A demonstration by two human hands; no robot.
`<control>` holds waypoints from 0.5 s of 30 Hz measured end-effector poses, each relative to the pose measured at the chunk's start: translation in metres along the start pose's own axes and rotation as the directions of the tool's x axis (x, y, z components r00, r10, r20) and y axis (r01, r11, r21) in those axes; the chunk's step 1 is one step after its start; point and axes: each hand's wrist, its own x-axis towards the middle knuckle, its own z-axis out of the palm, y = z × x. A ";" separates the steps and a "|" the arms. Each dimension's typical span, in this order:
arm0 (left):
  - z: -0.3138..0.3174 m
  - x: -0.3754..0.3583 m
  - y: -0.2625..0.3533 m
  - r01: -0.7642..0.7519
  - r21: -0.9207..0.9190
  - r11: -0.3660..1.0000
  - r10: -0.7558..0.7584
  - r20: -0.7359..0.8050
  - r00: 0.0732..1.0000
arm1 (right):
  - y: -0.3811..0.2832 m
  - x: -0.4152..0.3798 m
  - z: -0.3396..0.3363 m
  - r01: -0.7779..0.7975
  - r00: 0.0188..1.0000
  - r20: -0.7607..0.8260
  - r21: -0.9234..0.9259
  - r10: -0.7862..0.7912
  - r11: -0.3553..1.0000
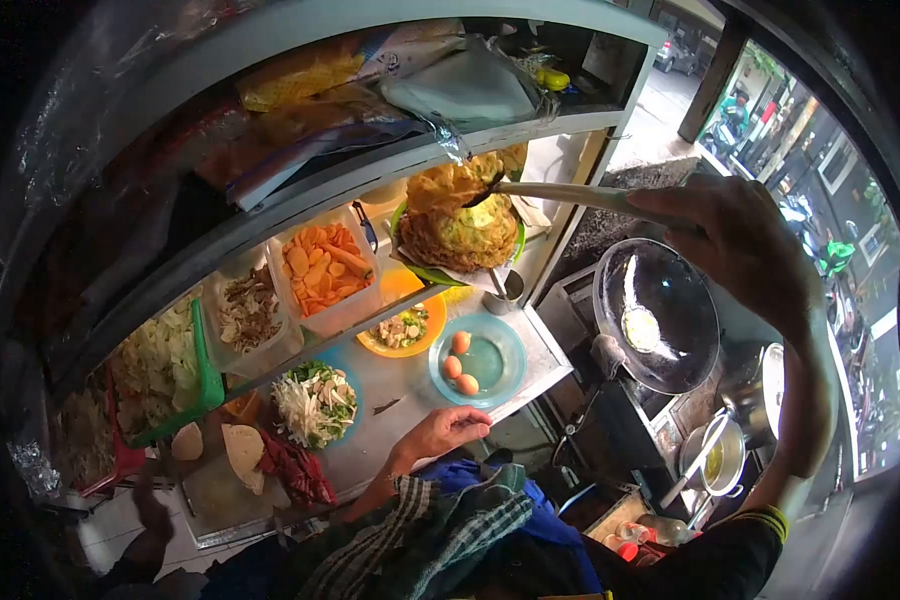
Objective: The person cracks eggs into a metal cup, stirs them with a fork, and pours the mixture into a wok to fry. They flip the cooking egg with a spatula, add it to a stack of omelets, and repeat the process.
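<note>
My right hand (735,235) is closed around the pale handle of a spatula (580,192). The spatula's dark head meets a piece of golden fried omelette (440,187) above a stack of browned omelettes (460,238) on a green plate (430,272). My left hand (448,432) hovers by the counter's front edge, its fingers loosely bent and nothing in them. Just beyond it stands a blue plate (505,365) with several brown eggs (452,367). An orange bowl (375,342) of chopped food stands behind.
A black wok (670,350) with a small pale patch of egg sits on the stove at right. Below are a pot (732,478) and bottles (635,548). Tubs of carrots (320,270) and shredded ingredients (250,312) line the left. A shelf (370,170) overhangs the counter.
</note>
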 end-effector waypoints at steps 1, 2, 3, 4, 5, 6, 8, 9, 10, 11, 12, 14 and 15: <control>0.000 0.000 0.000 0.001 -0.002 1.000 -0.001 0.002 1.000 | 0.004 -0.002 0.004 0.096 0.992 -0.073 -0.094 -0.103 0.991; 0.001 0.000 0.000 0.006 -0.015 1.000 -0.006 0.007 1.000 | 0.004 -0.003 0.004 0.095 0.992 -0.071 -0.092 -0.101 0.991; 0.000 0.000 0.000 0.009 -0.028 1.000 -0.009 0.011 1.000 | -0.004 0.001 -0.002 0.075 0.995 -0.062 -0.064 -0.079 0.995; 0.000 0.001 -0.001 0.007 -0.027 1.000 -0.006 0.012 1.000 | -0.013 0.006 -0.011 0.056 0.997 -0.054 -0.038 -0.058 0.998; 0.000 0.002 -0.003 -0.003 -0.054 0.999 0.004 0.014 1.000 | -0.023 0.011 -0.018 0.037 0.998 -0.045 -0.012 -0.037 0.999; 0.000 0.001 -0.004 -0.010 -0.081 0.997 0.012 0.015 1.000 | -0.031 0.015 -0.024 0.017 0.999 -0.034 0.017 -0.016 1.000; -0.001 0.000 -0.002 -0.014 -0.066 0.998 0.015 0.023 1.000 | -0.032 0.016 -0.026 -0.006 1.000 -0.022 0.044 0.007 0.999; -0.002 0.001 -0.002 -0.019 -0.055 0.998 0.020 0.028 0.999 | -0.027 0.017 -0.024 -0.001 1.000 -0.013 0.050 0.002 0.999; -0.003 0.001 -0.002 -0.018 -0.057 0.998 0.019 0.028 0.999 | -0.020 0.018 -0.021 0.004 1.000 -0.002 0.060 -0.004 0.998; -0.004 0.000 -0.002 -0.011 -0.050 0.999 0.013 0.028 1.000 | -0.013 0.019 -0.017 0.007 1.000 0.007 0.072 -0.008 0.997; -0.005 0.000 -0.002 -0.007 -0.041 0.999 0.008 0.028 1.000 | -0.009 0.020 -0.015 0.010 1.000 0.016 0.082 -0.012 0.997; -0.005 0.001 -0.005 -0.007 -0.053 0.999 0.008 0.022 1.000 | -0.012 0.024 -0.021 0.017 1.000 0.025 0.088 -0.019 0.996; -0.005 0.000 -0.006 -0.003 -0.062 0.998 0.004 0.016 1.000 | -0.024 0.030 -0.036 0.046 0.997 0.055 0.087 -0.051 0.995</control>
